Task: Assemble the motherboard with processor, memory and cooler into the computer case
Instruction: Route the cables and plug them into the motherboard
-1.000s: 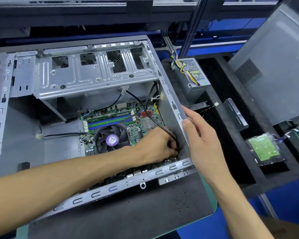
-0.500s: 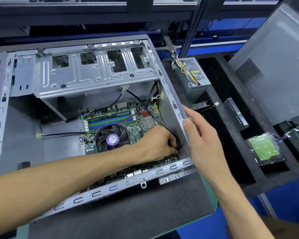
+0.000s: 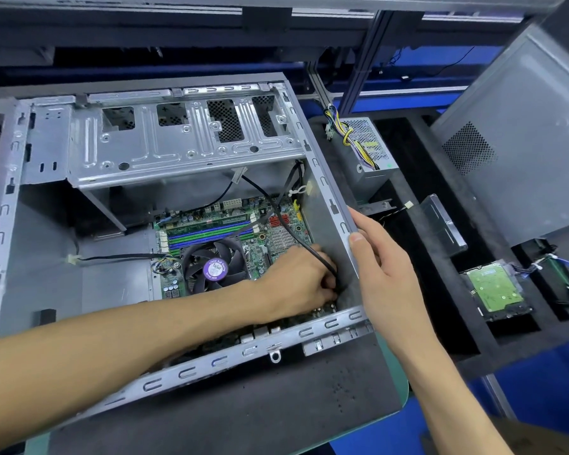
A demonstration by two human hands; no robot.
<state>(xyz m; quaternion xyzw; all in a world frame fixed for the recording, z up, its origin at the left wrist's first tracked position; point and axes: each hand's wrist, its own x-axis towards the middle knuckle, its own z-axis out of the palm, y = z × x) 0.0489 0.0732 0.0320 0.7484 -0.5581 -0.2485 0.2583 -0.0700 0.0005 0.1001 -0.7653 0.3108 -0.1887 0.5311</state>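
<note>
Fingers point(image 3: 330, 285) of the left hand point(image 3: 296, 280) curled down at the near right corner of the green motherboard point(image 3: 273, 239), apparently pinching the end of a thin black cable point(image 3: 289, 229); tips buried against the case wall, so the exact hold cannot be told. Right hand point(image 3: 380, 274) gripping the right wall of the open grey metal computer case point(image 3: 184, 152), thumb on the rim, remaining fingers wrapped down the outside.

Case lying on its side on a dark mat point(image 3: 260, 412) over the green-edged table point(image 3: 403, 395), open face up, long axis running from near-left toward far-right. Motherboard flat on the case floor, in the right half, long edge following the right wall. Round black cooler fan with purple label point(image 3: 215, 268) facing up, blue and green memory slots point(image 3: 211, 233) just behind it, lying crosswise. Black cable slanting from beneath the drive cage down to the left hand.

Near edge of the motherboard hidden by the left forearm and case rim. Outside the case to the right: grey power supply with yellow wires point(image 3: 365, 149), bare hard drive with green circuit board point(image 3: 493, 289), grey side panel point(image 3: 523, 142) cut off by the frame edge.
</note>
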